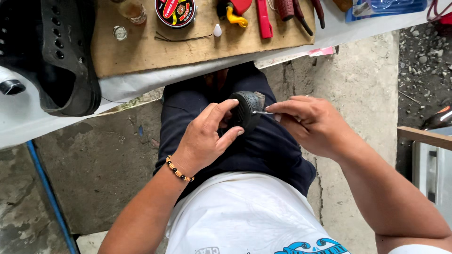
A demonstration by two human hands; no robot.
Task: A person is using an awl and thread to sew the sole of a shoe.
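Seated person mid-stitch: left hand (205, 138) grips black shoe heel (246, 109) over lap; right hand (313, 123), at 3 o'clock, pinches metal needle (262, 112) w/ tip at heel edge. Next likely needs a firm, steady push.

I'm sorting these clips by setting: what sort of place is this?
Probably an outdoor shoe-repair stall. A black shoe lies on the covered table beside a round polish tin and red-handled tools, on rough concrete ground. The left hand holds a black shoe part; the right hand works a thin metal tool into it.
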